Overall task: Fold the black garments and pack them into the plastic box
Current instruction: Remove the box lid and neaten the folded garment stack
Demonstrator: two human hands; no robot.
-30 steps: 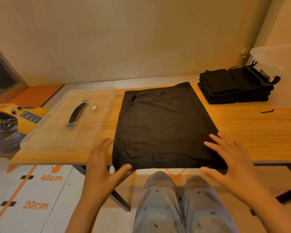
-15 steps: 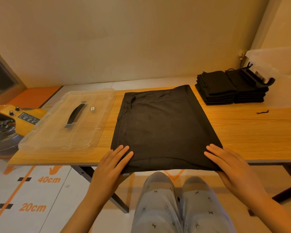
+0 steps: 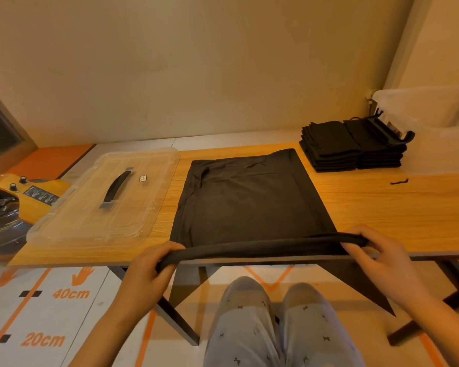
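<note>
At lower left of the frame, the left hand (image 3: 149, 271) is gripping the near hem of the black garment (image 3: 249, 200), which is lying flat at centre on the table (image 3: 382, 207). At lower right, the right hand (image 3: 376, 258) is pinching the same lifted hem. Carrying both corners level and taut should be landing them square on the far edge.

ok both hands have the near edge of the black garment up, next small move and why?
Likely carry that edge away toward the far edge to fold the black garment in half. The left hand and right hand grip its near edge lifted off the table, the rest lies flat, and the folded stacks are smaller.
</note>
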